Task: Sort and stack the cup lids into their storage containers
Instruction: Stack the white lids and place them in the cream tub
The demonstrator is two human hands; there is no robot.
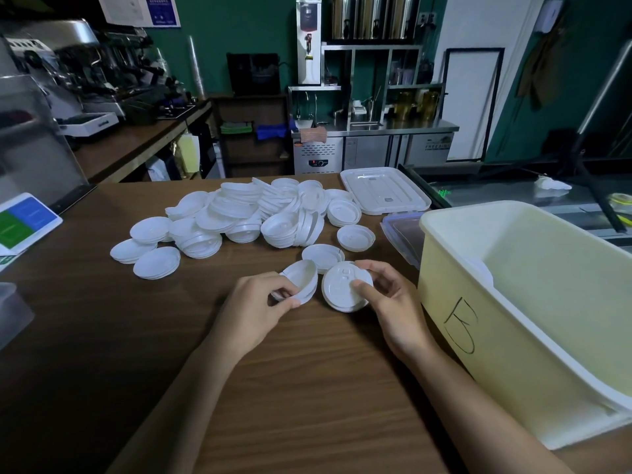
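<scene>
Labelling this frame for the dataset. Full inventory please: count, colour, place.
lid heap: too many to count, white, mid-table
tilted lids: small stack, white, in left hand
face-up lids: small stack, white, in right hand
bin: one, cream, marked B, table's right
bin cover: one, white, behind heap
clear box: one, see-through, beside bin
card: one, white with blue and green, table's left edge
table: one, brown wood
left hand: one, grips tilted lids
right hand: one, grips face-up lids
</scene>
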